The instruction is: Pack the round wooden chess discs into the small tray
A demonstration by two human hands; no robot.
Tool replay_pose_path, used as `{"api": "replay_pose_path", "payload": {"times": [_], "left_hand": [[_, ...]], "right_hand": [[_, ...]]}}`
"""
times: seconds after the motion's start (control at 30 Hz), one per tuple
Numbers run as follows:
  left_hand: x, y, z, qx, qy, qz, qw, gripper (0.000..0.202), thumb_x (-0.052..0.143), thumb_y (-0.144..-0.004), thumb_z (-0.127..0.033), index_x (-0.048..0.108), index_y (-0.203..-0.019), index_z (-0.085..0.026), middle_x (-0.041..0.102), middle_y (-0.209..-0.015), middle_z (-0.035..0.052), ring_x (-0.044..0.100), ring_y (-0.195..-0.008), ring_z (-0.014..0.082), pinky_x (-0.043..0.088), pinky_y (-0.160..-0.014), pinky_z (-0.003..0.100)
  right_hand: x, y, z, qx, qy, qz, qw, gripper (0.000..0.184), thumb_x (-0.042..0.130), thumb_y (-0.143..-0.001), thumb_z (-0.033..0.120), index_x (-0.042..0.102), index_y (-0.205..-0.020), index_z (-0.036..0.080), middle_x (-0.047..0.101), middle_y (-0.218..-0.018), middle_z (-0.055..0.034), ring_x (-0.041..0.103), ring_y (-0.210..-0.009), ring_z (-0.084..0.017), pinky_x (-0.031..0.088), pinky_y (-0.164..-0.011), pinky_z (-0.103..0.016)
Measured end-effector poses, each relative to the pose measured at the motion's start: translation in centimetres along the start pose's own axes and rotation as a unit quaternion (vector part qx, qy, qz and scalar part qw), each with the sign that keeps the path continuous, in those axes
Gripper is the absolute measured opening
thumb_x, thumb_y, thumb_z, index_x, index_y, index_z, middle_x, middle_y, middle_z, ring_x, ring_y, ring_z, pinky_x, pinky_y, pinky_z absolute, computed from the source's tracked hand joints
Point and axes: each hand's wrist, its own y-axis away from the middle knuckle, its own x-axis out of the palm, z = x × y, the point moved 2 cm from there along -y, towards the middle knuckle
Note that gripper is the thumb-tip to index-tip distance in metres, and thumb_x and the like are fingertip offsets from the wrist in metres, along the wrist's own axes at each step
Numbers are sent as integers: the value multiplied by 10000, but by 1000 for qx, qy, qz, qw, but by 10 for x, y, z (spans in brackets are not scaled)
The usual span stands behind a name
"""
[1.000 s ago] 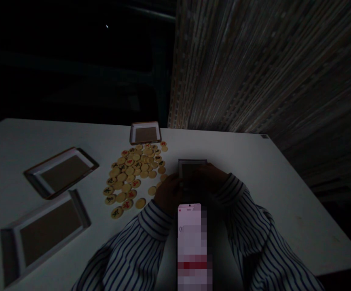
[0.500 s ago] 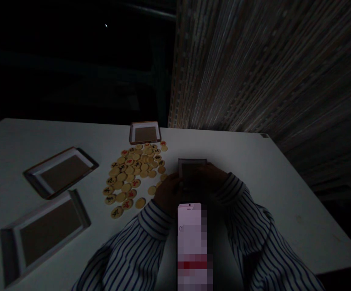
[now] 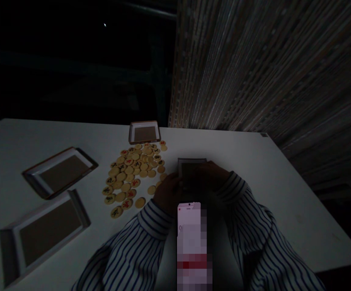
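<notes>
A small shallow tray (image 3: 192, 160) with a pale rim and dark inside lies on the table in front of me. My left hand (image 3: 168, 192) has its fingers closed at the tray's left edge. At the tray's right side, my right hand (image 3: 214, 176) reaches over the edge, its fingertips lost in deep shadow. Whatever may lie inside the tray there is too dark to see. Left of my hands, many round wooden Chinese chess pieces (image 3: 129, 170) are spread in a loose heap, some with red or black characters, others plain side up.
A phone (image 3: 189, 218) with a lit screen, partly blurred out, is below my hands. Two larger trays (image 3: 72, 151) (image 3: 10, 258) lie at the left, and another tray (image 3: 130, 133) stands behind the pieces. A striped string curtain (image 3: 224, 81) hangs beyond the white table (image 3: 284, 210).
Both hands and the tray stay almost exactly where they were. The top of the phone's screen looks slightly different. The pieces have not moved.
</notes>
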Motion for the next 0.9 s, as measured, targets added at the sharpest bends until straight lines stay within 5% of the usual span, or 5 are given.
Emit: {"api": "replay_pose_path", "payload": {"times": [0.3,0.67,0.9], "left_hand": [[5,3,7,13,1,-12,1000,270,494,-747,-197,620,-986,-204,606,-1081,69,591,-967,197,515,-821,360],[2,3,5,4,-8,6,1000,285,477,-757,-213,618,-1003,-193,597,-1106,73,579,-990,203,502,-843,353],[2,4,4,11,7,-6,1000,275,482,-755,-203,615,-997,-200,600,-1099,68,583,-982,195,507,-835,348]], "right_hand": [[-5,7,-6,33,-15,23,999,238,494,-795,344,673,-788,187,674,-813,-42,595,-679,-125,382,-579,-215],[-4,6,-5,31,-9,36,999,263,467,-808,351,681,-842,202,677,-877,-53,607,-762,-144,394,-639,-225],[-1,5,-6,33,0,38,999,211,480,-792,265,674,-832,190,675,-815,-44,591,-675,-124,371,-582,-223]]}}
